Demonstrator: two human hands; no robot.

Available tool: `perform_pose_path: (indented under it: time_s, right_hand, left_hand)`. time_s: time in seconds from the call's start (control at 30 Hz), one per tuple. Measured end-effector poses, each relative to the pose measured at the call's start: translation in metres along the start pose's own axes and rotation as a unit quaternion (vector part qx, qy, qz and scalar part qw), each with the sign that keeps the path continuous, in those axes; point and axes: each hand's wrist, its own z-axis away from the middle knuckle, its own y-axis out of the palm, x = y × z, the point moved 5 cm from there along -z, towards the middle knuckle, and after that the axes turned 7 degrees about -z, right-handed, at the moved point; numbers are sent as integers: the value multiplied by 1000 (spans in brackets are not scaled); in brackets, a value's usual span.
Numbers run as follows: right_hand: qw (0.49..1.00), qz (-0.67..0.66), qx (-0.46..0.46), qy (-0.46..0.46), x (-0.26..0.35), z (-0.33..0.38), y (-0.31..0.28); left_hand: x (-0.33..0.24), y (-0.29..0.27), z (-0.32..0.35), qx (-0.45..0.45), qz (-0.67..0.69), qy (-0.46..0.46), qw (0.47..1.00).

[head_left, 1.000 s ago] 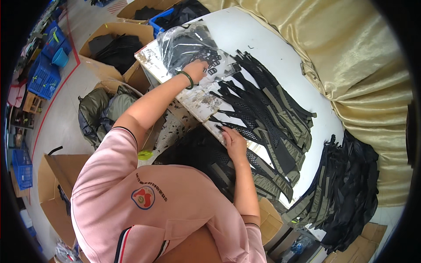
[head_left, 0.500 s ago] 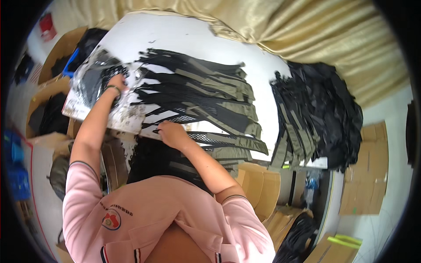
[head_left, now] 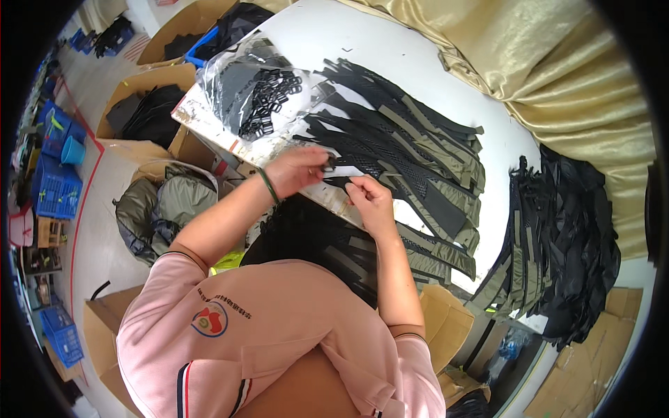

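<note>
One bare left hand [head_left: 298,171], one bare right hand [head_left: 371,202]. One small black piece [head_left: 329,163], one dark-green round bangle [head_left: 267,185], one clear plastic bag [head_left: 226,80], one light-blue round bucket [head_left: 72,150], one gold satin curtain [head_left: 571,59]. Black-and-olive mesh straps [head_left: 460,182]: at least six, overlapping, exact count unclear.

gold curtain [head_left: 564,56] | white table [head_left: 320,35] | pale floor [head_left: 101,230], red line [head_left: 102,147] | blue crates [head_left: 58,188] at left
</note>
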Motion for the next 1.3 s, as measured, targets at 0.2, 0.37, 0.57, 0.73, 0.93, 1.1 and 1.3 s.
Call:
perform_pose_path:
  time_s: [0.2, 0.37, 0.57, 0.73, 0.93, 1.1, 1.3]
  right_hand:
    - [997, -55, 12, 60, -10, 6, 7]
    - [996, -68, 26, 43, -5, 10, 13]
    - [998, 20, 65, 3, 4, 9, 13]
    - [970, 205, 72, -108, 28, 11, 21]
    - [999, 32, -18, -11, 10, 16, 14]
    - [984, 163, 31, -56, 27, 14, 14]
    - [904, 328, -26, -273, 56, 25, 26]
  left_hand:
    - [39, 16, 10, 72, 177, -42, 981]
    - [45, 26, 11, 100, 192, -62, 974]
    - [52, 31, 12, 87, 176, -76, 978]
    - [60, 23, 11, 25, 149, -47, 987]
    - [60, 24, 9, -15, 133, -20, 991]
    - [50, 34, 14, -51, 44, 13, 998]
    - [37, 37, 13, -79, -139, 103, 982]
